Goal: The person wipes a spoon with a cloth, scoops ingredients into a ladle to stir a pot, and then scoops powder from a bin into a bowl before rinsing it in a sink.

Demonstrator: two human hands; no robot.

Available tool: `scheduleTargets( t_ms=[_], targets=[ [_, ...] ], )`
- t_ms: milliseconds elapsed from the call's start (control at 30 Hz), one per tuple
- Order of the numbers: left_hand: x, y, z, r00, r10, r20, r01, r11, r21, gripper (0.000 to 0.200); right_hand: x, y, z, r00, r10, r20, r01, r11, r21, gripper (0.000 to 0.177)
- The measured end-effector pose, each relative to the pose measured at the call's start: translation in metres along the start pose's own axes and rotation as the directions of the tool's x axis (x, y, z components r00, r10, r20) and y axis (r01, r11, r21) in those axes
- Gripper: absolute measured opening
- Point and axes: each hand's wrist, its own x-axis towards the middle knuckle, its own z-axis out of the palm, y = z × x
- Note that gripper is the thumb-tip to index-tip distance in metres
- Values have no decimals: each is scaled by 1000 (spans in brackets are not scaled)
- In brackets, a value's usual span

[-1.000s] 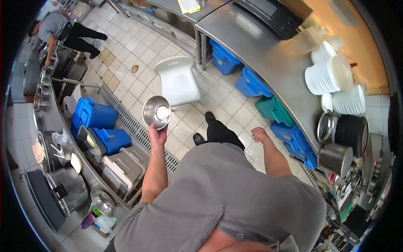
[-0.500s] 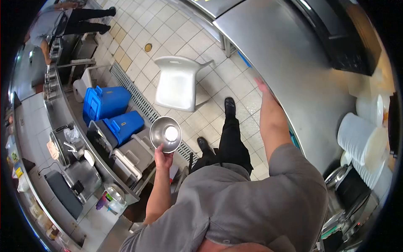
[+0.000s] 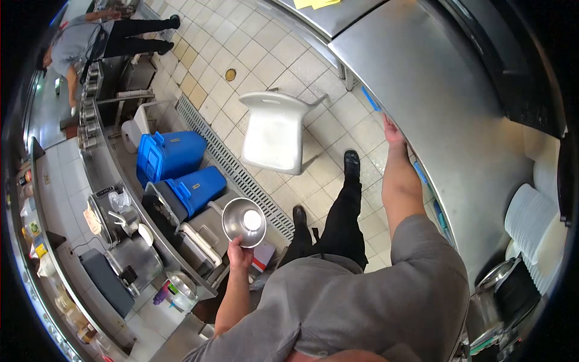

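Note:
My left hand (image 3: 240, 256) grips the near rim of a round stainless steel bowl (image 3: 231, 228), held out in front of my left side. The bowl's inside faces up, with a bright white round patch at its bottom. On the other side, my right hand (image 3: 392, 130) hangs with fingers stretched out and nothing in them. It is right by the edge of a steel counter (image 3: 422, 90), near a blue strip (image 3: 370, 98) under that edge.
A white plastic chair (image 3: 272, 133) stands on the tiled floor ahead. Blue bins (image 3: 172, 155) line the left, beside a floor drain grate (image 3: 232, 171). Stacked white dishes (image 3: 531, 220) sit at the right. A co-worker (image 3: 78, 45) stands at the far left counter.
The view has shifted, so the chair and bins appear further right and lower. The bowl, still in my left hand, sits closer to my body. My right hand stays beside the counter edge.

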Motion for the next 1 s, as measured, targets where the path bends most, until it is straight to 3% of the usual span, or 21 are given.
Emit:
scheduleTargets(
  t_ms=[67, 133, 167, 267, 367, 500, 633, 700, 833, 967, 1000],
  targets=[
    [11, 1, -19, 999, -26, -18, 27, 1000, 13, 44, -1, 6, -26, 993, 36, 110, -35, 999, -9, 33],
    [28, 5, -24, 998, -14, -59, 14, 1000, -4, 42, -26, 12, -22, 992, -31, -124, 19, 995, -95, 28],
    [34, 9, -31, 996, -63, -58, 64, 998, 23, 38, -18, 5, -46, 990, -49, -130, 37, 995, -92, 28],
    [50, 14, -26, 999, -34, -15, 34, 999, 24, 36, -64, -2, -47, 989, -59, -139, 25, 970, -241, 43],
    [83, 25, -34, 993, -62, 98, 54, 996, 77, 46, -104, 9, -54, 985, -84, -151, 29, 941, -336, 60],
    [110, 53, -24, 981, -71, 182, 42, 986, 161, 43, -142, 50, -100, 991, -80, -106, 47, 958, -282, 59],
    [146, 94, -55, 950, -100, 297, 49, 983, 175, 43, -182, 106, -141, 963, -166, -210, 117, 967, -227, 55],
    [151, 114, -70, 968, -24, 248, -28, 978, 206, 41, -196, 118, -143, 909, -111, -402, 13, 971, -238, 53],
    [172, 143, -109, 971, -4, 238, -33, 988, 151, 47, -293, 142, -107, 965, -97, -242, 78, 993, -90, 54],
    [177, 140, -132, 976, 53, 211, -67, 996, 61, 47, -339, 144, -111, 954, -70, -293, 20, 985, -170, 56],
    [178, 136, -135, 976, 42, 215, -54, 997, 49, 47, -346, 152, -110, 953, -182, -242, 127, 966, -225, 56]
  ],
)
